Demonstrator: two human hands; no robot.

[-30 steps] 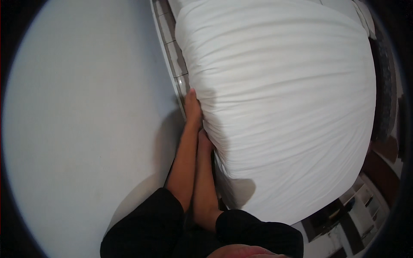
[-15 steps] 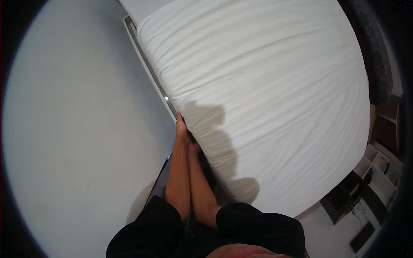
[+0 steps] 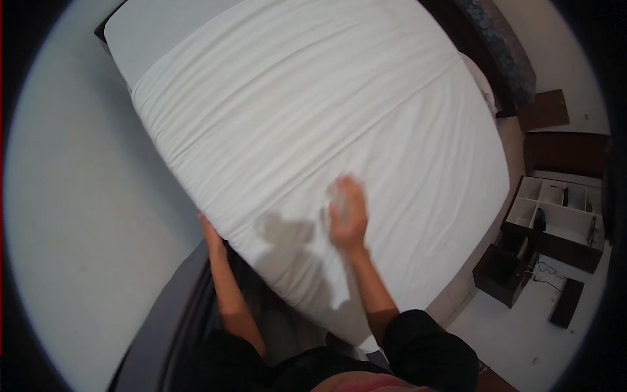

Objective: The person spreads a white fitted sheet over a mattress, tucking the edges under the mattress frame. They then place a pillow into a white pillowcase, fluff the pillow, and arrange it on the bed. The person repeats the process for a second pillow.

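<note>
A white fitted sheet (image 3: 313, 124) covers a large mattress, with creases running across it. My left hand (image 3: 213, 239) is at the mattress's left edge, near the wall. It is seen edge-on with its fingers stretched along the sheet's side; part of it is hidden. Over the near part of the sheet is my right hand (image 3: 350, 212), blurred by motion. Its fingers are apart and nothing shows in them. Whether it touches the cloth I cannot tell.
A pale wall (image 3: 72, 196) runs along the left. A dark grey panel (image 3: 173, 294) stands beside my left forearm. At the right are a shelf unit (image 3: 555, 222) with small items, a dark box-shaped cabinet (image 3: 503, 271) and loose cables (image 3: 547, 271) on the floor.
My right hand has left the mattress's side next to my left hand and moved right, over the sheet. My left hand stays at the edge. The view has shifted, showing more at the right.
</note>
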